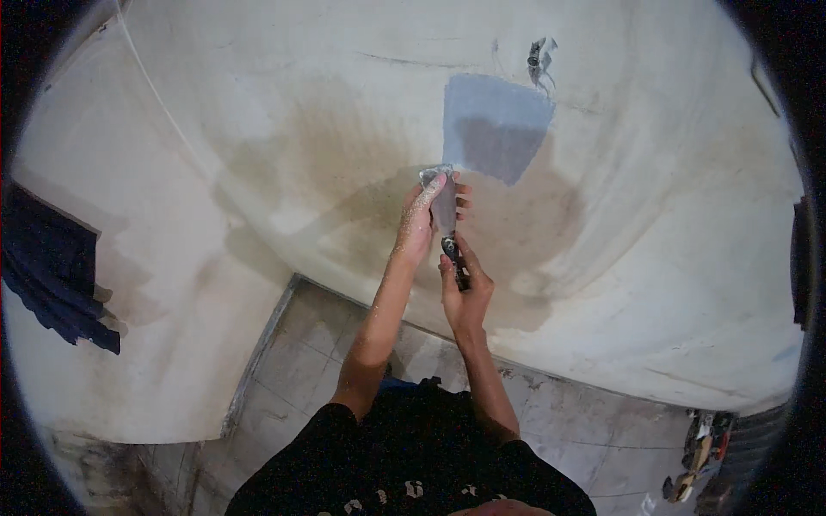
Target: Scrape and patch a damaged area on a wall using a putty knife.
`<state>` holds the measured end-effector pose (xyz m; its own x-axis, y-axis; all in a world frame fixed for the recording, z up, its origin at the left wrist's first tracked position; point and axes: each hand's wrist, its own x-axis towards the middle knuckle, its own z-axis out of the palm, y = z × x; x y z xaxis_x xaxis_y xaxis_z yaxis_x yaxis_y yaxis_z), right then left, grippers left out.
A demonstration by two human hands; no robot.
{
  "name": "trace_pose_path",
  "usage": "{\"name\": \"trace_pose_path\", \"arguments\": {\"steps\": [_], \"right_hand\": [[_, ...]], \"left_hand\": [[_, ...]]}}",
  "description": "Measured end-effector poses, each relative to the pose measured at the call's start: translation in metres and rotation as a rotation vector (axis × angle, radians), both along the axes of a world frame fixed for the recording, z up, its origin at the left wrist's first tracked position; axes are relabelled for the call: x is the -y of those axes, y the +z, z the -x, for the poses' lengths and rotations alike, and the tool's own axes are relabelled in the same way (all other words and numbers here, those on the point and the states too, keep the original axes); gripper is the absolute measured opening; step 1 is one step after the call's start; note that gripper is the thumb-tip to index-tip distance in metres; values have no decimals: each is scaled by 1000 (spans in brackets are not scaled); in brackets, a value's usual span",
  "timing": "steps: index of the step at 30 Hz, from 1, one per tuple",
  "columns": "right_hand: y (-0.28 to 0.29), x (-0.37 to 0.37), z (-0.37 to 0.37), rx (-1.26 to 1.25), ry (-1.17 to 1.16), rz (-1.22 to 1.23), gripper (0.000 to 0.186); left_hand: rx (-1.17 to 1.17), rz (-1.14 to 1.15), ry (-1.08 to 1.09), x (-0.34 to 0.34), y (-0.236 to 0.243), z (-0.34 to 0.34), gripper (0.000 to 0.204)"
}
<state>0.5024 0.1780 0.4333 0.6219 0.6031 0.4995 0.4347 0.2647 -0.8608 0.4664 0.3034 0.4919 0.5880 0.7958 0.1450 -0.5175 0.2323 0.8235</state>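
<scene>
A putty knife (445, 211) with a grey metal blade and a dark handle is held upright in front of the wall, its wide end up. My right hand (470, 297) is closed around the handle. Higher up, my left hand (416, 225), dusted with pale specks, is closed on the blade; its thumb lies on the front and its fingertips show past the right edge. Whitish material (430, 173) sits at the blade's wide end. Just above the hands is a smooth blue-grey patch (499, 107) on the cream wall (344, 52).
Dark cables (539, 60) stick out of the wall above the patch. Dark cloth (56, 258) hangs at the left. Grey floor tiles (568, 430) lie below, and assorted items (697, 460) stand at the lower right. A thin white cord (146, 73) runs down the wall at upper left.
</scene>
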Motion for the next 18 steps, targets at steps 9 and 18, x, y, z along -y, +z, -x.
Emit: {"name": "trace_pose_path", "arguments": {"steps": [9, 18], "right_hand": [[15, -12, 22, 43, -105, -9, 33], [38, -21, 50, -55, -182, 61, 34]], "left_hand": [[-52, 0, 114, -2, 12, -5, 36], [-98, -2, 16, -13, 36, 4, 34]]}}
